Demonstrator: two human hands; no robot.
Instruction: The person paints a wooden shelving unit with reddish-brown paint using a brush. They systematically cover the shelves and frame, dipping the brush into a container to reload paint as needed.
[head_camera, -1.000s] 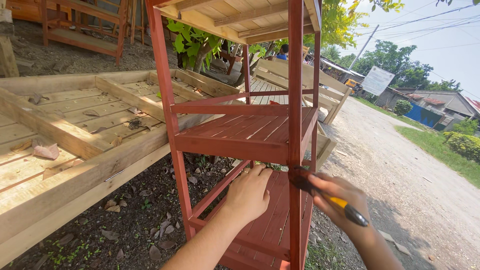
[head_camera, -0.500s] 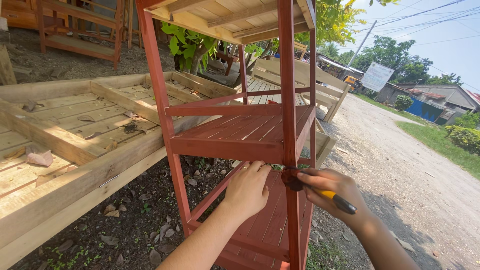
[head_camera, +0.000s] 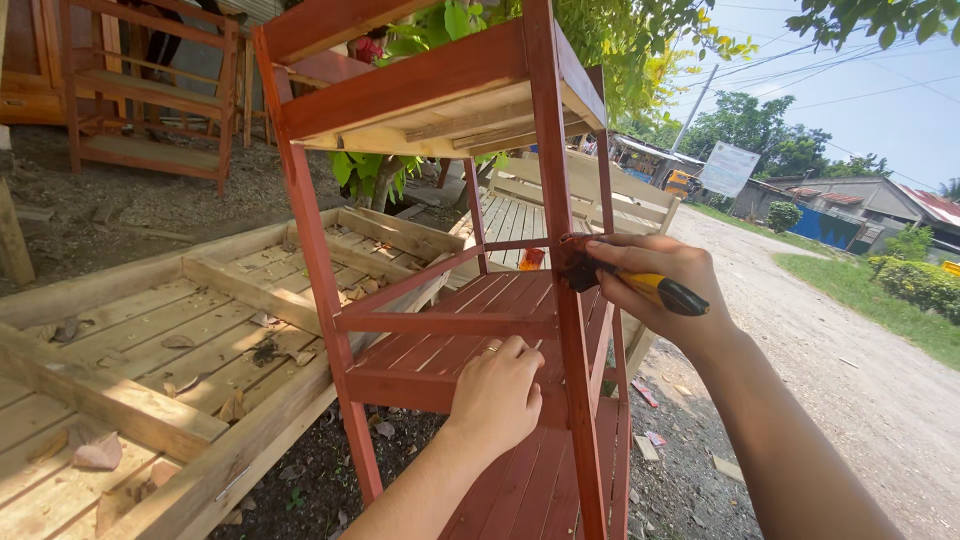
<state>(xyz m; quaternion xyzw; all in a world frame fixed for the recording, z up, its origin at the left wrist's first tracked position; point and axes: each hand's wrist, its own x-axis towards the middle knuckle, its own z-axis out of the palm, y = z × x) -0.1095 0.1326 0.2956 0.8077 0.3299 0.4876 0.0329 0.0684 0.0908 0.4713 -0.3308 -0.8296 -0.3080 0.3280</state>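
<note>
- Nearest to us, our left hand (head_camera: 497, 395) rests palm-down on the front rail of the middle shelf of the red wooden shelf unit (head_camera: 440, 330), fingers curled over the edge, a ring on one finger; its grip is loosely wrapped on the rail.
- Just right of that hand stands the unit's front post (head_camera: 560, 300), running from top to bottom of the view.
- Higher up the same post, our right hand (head_camera: 655, 285) has its grip clamped on a paintbrush (head_camera: 640, 285) with a yellow and black handle; the bristles, dark with red, press against the post just above the middle shelf.
- Left of the unit lies an unpainted timber frame (head_camera: 150, 350), flat on the ground, with dry leaves on its slats.
- Beyond the unit we see a pale slatted piece (head_camera: 560, 195), tilted.
- Far left of the unit stands another reddish shelf (head_camera: 150, 90).
- Far right of the unit, a gravel road (head_camera: 850, 350) leads towards houses and trees.
</note>
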